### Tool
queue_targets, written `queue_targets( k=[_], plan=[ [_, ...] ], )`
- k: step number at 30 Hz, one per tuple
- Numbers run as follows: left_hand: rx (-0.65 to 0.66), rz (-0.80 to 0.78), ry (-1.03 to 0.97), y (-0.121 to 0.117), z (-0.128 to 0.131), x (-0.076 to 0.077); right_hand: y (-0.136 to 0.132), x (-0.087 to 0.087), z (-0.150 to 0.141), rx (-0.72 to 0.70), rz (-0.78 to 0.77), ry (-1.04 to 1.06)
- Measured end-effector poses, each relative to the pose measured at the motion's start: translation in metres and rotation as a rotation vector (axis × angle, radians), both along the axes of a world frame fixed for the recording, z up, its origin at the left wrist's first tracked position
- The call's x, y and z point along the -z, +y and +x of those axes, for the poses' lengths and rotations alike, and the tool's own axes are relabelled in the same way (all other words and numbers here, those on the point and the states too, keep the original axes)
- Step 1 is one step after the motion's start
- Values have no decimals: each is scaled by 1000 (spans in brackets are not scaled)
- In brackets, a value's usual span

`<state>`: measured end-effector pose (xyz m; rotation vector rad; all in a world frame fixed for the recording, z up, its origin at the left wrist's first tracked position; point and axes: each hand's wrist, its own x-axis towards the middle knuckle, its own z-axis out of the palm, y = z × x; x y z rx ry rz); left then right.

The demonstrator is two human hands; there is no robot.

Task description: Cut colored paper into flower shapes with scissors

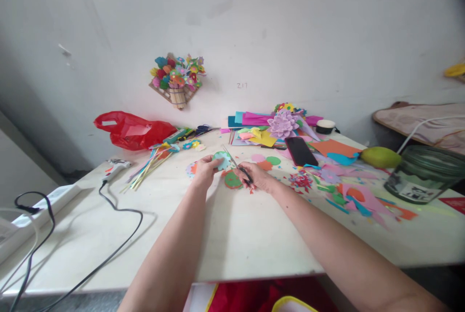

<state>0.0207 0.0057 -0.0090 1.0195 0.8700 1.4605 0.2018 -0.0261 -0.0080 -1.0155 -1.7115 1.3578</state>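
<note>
My left hand pinches a light blue foam flower piece above the white table. My right hand is closed round the handles of small scissors, whose blades point up and left into the blue piece. Just below the hands lie a green foam disc on a red one, with red and green circles a little further back.
A black phone, stacked coloured foam sheets with a purple flower and scraps lie right. Sticks, a glue gun with black cable and a red bag are left. A glass jar and green fruit stand far right.
</note>
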Motion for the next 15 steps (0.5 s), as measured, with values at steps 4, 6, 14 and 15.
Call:
queue_targets(
  k=[4, 6, 14, 15],
  plan=[
    [19, 1, 4, 1, -2, 0, 1, 0, 1, -15, 1, -17],
    [33, 2, 8, 1, -3, 0, -1, -2, 2, -13, -8, -34],
    [68, -2, 34, 2, -9, 2, -2, -4, 4, -32, 0, -84],
    [68, -4, 36, 2, -10, 2, -2, -4, 4, -34, 3, -89]
  ],
)
